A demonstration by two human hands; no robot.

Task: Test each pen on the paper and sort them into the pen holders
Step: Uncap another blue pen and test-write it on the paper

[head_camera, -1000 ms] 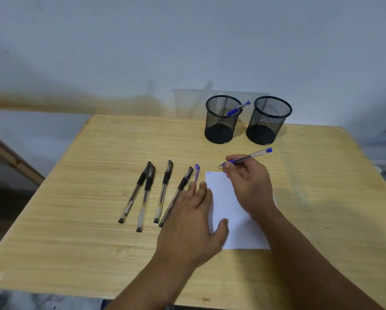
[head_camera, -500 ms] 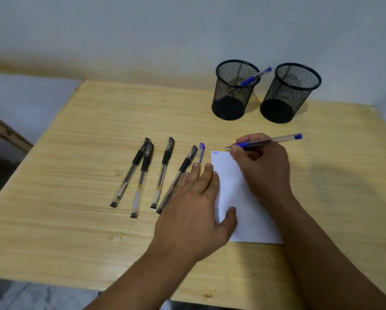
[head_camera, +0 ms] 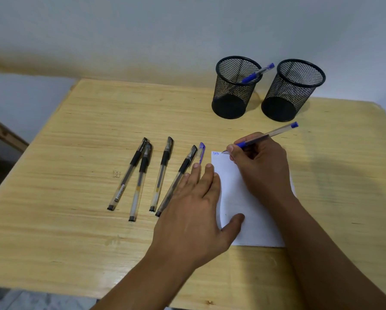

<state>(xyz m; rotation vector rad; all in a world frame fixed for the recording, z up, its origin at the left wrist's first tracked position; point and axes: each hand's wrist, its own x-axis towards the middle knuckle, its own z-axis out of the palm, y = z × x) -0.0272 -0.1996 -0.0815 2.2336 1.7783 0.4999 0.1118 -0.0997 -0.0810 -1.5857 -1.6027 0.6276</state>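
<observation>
Blue pen (head_camera: 263, 137) tip lowered to paper (head_camera: 239, 189), right hand (head_camera: 261, 166) grip pinching it, left hand (head_camera: 194, 215) flat, blue scribble (head_camera: 216, 153) perhaps "DAYA"

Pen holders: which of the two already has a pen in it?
The left holder, farther from the right hand: a blue pen leans out over its rim. The right holder shows none.

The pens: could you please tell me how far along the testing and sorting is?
Done: one blue pen stands in the left holder; the right holder looks empty.
In hand: the right hand holds a second blue pen, tip at the paper, which the left hand steadies.
Left: four black pens lie untested on the table.
</observation>
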